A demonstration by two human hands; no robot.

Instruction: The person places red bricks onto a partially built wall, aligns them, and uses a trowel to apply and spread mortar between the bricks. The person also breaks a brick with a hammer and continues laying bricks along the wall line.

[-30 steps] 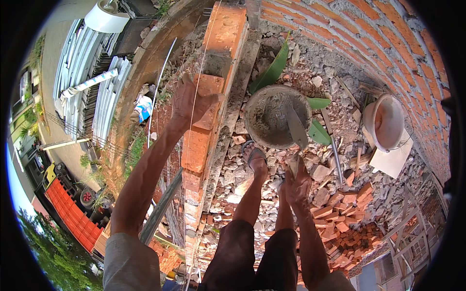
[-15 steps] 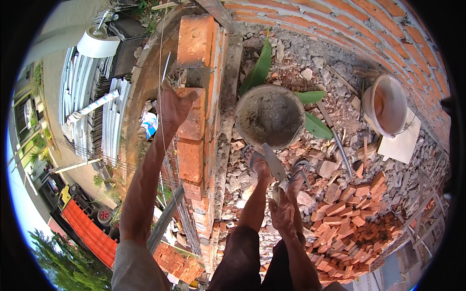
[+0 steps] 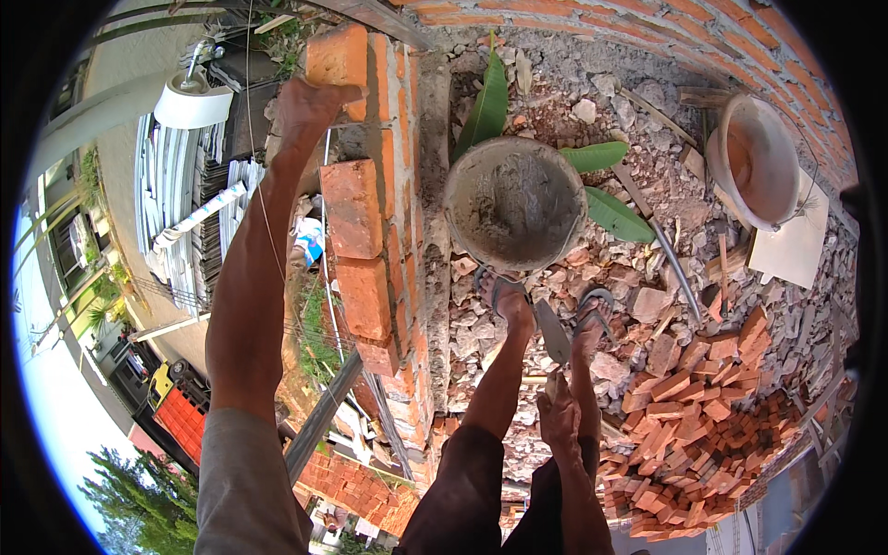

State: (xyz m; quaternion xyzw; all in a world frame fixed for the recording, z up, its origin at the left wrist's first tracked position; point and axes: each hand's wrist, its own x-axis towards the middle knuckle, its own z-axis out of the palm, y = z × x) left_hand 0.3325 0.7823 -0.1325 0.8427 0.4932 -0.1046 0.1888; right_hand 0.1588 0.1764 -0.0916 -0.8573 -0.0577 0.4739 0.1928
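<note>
Brick (image 3: 338, 57) lies against left hand (image 3: 308, 104), perhaps gripped.

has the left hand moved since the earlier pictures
Yes, the left hand moved farther along the wall, from the second-farthest brick to the farthest brick.

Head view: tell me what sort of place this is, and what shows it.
Most likely an outdoor building site: a low brick wall with uneven top, a round tub of what looks like grey mortar, and a heap of loose bricks.
</note>
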